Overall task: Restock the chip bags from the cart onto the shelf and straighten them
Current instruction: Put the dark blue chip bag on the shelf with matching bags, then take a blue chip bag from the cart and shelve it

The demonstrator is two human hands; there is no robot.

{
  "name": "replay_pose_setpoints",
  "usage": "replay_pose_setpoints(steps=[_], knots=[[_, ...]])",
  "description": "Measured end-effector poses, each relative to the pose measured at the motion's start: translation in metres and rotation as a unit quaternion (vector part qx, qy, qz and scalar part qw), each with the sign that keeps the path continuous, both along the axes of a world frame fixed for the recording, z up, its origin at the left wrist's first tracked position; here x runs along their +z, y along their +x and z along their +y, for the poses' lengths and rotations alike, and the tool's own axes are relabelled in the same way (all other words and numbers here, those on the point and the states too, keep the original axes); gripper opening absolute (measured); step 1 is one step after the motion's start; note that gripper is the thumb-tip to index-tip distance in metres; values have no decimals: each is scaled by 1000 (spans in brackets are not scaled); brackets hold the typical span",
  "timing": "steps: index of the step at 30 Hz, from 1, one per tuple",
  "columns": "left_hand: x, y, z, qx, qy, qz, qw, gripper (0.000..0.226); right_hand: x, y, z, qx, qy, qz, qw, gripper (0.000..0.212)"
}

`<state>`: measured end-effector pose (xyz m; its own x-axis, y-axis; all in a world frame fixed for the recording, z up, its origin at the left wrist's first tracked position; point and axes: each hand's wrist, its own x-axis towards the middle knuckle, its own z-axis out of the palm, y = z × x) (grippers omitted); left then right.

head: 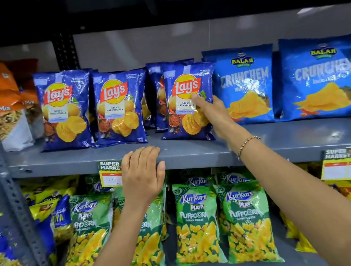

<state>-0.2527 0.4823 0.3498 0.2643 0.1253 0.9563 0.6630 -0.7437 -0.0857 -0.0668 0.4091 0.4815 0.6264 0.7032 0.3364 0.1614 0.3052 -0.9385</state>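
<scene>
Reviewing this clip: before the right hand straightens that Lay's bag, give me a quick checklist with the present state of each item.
1. Right hand on the rightmost Lay's bag: ok, thumb on its front, fingers hidden behind.
2. That bag upright: not ok, it leans slightly.
3. Left hand braced on the shelf edge, holding nothing: ok.
4. Other two front Lay's bags standing, facing out: ok.
5. Balaji bag beside it: cannot tell whether they touch.
6. Cart stock left: cannot tell, cart not in view.
</scene>
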Motion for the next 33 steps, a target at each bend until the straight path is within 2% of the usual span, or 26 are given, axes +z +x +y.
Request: replay_pose_setpoints(steps=[5, 8, 12, 16, 18, 22, 26, 29, 33], knots=[[2, -1, -3, -2, -13, 7, 1000, 40, 2, -4, -10, -21, -30, -21, 999, 56], [3, -4, -9, -27, -52, 8, 998, 39, 2, -4, -30, -101, -49, -98, 989, 59], [11, 3, -33, -95, -95, -68, 989, 27, -16, -3, -73, -228, 24, -180, 957, 37], [22, 43, -81, -250, -91, -84, 960, 21, -57, 1, -130, -315, 80, -203, 924, 2], [23, 67, -111, -319, -105, -72, 939, 21, -78, 1, -163, -341, 82, -198, 915, 4], [4, 131, -190, -468, -172, 0, 867, 23, -131, 20, -246, -371, 62, -137, 916, 3], [-36, 202, -279, -583, -301, 90, 749, 19, -202, 46, -353, -424, 1, -58, 904, 15], [-83, 256, -346, -604, -391, 201, 664, 17, -264, 65, -437, -485, -75, 26, 871, 22], [-162, 320, -426, -567, -436, 364, 597, 21, -349, 94, -532, -535, -161, 139, 818, 24]])
